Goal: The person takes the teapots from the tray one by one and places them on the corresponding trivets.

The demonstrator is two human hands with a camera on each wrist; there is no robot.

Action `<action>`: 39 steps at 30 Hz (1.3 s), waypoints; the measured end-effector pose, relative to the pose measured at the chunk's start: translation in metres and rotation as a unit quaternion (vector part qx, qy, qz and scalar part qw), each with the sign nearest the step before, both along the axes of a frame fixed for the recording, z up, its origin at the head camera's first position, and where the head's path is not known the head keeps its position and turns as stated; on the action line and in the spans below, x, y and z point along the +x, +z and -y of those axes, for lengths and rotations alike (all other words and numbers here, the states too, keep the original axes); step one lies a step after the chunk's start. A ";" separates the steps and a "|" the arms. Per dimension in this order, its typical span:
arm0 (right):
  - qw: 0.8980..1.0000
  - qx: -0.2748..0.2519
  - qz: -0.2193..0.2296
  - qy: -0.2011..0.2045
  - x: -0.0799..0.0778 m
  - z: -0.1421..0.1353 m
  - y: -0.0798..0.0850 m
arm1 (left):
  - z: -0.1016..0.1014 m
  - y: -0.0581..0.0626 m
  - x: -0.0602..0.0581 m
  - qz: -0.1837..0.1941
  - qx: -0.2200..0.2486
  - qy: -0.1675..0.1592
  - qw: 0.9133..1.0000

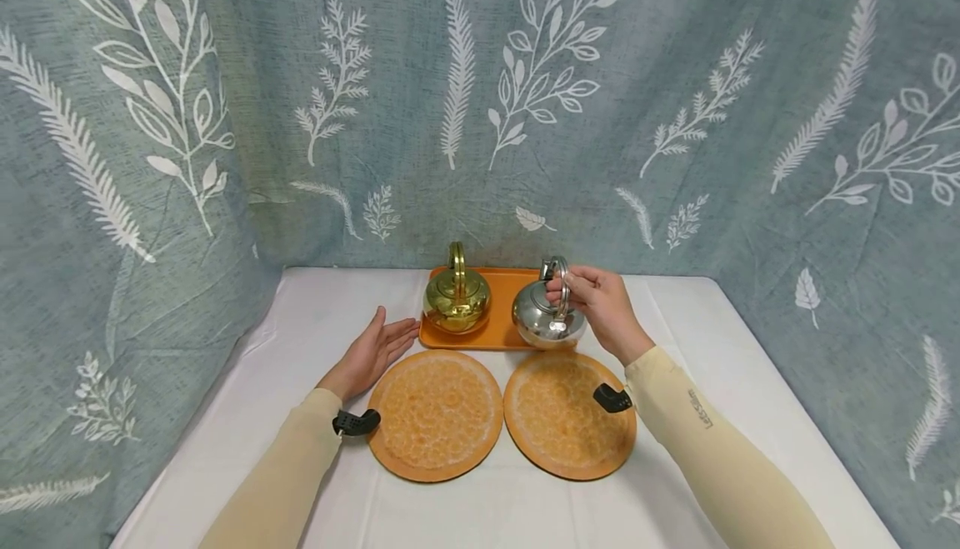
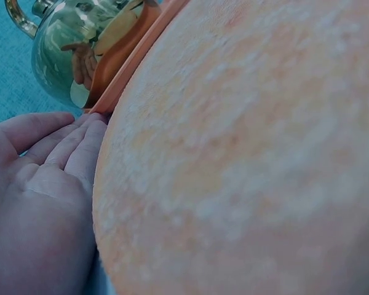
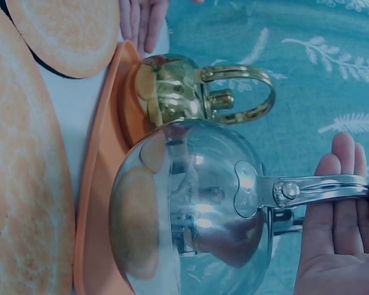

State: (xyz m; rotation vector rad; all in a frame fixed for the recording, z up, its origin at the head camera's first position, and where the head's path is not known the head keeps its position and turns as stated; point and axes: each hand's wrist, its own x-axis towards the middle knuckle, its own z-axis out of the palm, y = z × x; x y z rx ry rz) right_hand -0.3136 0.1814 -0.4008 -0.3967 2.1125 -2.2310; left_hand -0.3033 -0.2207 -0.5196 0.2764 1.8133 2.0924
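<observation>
Nearest the camera, wears tan sleeves [image 1: 281,461] on both arms, with a small black wrist camera [image 1: 356,422] on each. Stretches past the left round mat [image 1: 437,416] and the right round mat [image 1: 558,449], both laid flat on the white table [image 1: 487,524], perhaps side by side so as to fit close to the tray. Holds the silver kettle [image 1: 536,320] by its handle [image 3: 326,189] with the right hand [image 1: 606,307], pinched between thumb and fingers. Likely uses the handle because of the smooth, round belly (hard to grab with one hand). Has this kettle at the right end of the orange tray [image 1: 504,299], near the far edge of the table; cannot tell it as lifted or resting. Holds nothing with the left hand [image 1: 375,353], fingers out straight, palm turned in, tips touching or just beside the tray's front left corner, maybe to steady it. Has the gold kettle [image 1: 456,307] untouched at the tray's left end, handle up, probably set apart to leave room for a hand.
</observation>
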 end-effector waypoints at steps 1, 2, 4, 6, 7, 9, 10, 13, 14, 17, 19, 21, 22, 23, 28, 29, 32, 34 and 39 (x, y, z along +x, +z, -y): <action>1.000 -0.001 0.000 0.000 0.001 -0.001 -0.001 | 0.000 0.000 0.000 0.000 -0.001 0.000 1.000; 1.000 -0.001 -0.001 0.001 0.002 -0.001 -0.001 | 0.000 -0.001 -0.001 0.000 -0.001 0.001 1.000; 1.000 -0.002 -0.005 0.005 0.002 -0.002 -0.001 | 0.000 -0.002 -0.001 0.001 0.001 0.002 1.000; 1.000 -0.004 -0.007 0.005 0.003 -0.002 -0.002 | 0.001 -0.002 -0.001 0.002 0.003 0.003 1.000; 1.000 -0.004 -0.008 0.004 0.003 -0.002 -0.002 | 0.001 -0.003 -0.001 0.001 0.003 0.001 1.000; 1.000 -0.006 -0.005 0.004 0.004 -0.002 -0.003 | 0.001 -0.004 0.000 0.001 0.004 -0.002 1.000; 1.000 -0.006 -0.004 0.005 0.005 -0.003 -0.003 | 0.001 -0.004 0.000 0.000 0.003 -0.002 1.000; 1.000 -0.006 -0.001 0.006 0.006 -0.003 -0.003 | 0.000 -0.005 0.000 0.002 0.004 0.000 1.000; 1.000 -0.005 0.000 0.007 0.007 -0.003 -0.003 | 0.001 -0.005 0.000 0.003 0.005 0.000 1.000; 1.000 -0.006 0.000 0.005 0.007 -0.003 -0.003 | 0.001 -0.006 -0.001 0.004 0.005 0.000 1.000; 1.000 -0.007 -0.001 0.005 0.007 -0.004 -0.002 | 0.001 -0.005 -0.002 0.003 0.004 0.000 1.000; 1.000 -0.010 0.001 0.004 0.007 -0.004 -0.002 | 0.001 -0.005 -0.002 0.003 0.003 -0.001 1.000; 1.000 -0.011 0.001 0.003 0.007 -0.004 -0.001 | 0.001 -0.004 -0.002 0.002 0.002 -0.002 1.000; 1.000 -0.011 0.001 0.003 0.007 -0.004 -0.001 | 0.001 -0.004 -0.003 0.002 0.002 -0.002 1.000; 1.000 -0.010 -0.004 0.002 0.010 -0.005 0.000 | 0.000 -0.002 -0.003 0.001 0.003 -0.003 1.000; 1.000 -0.010 -0.005 0.002 0.011 -0.006 0.000 | 0.000 -0.002 -0.003 0.002 0.005 -0.002 1.000; 1.000 -0.012 -0.003 0.003 0.014 -0.007 -0.001 | 0.000 -0.002 -0.003 0.004 0.009 0.001 1.000; 1.000 -0.015 -0.001 0.003 0.016 -0.008 -0.001 | 0.000 -0.002 -0.003 0.004 0.008 0.002 1.000; 1.000 -0.019 0.003 0.007 0.020 -0.009 -0.003 | 0.000 -0.003 0.000 0.006 0.004 0.005 1.000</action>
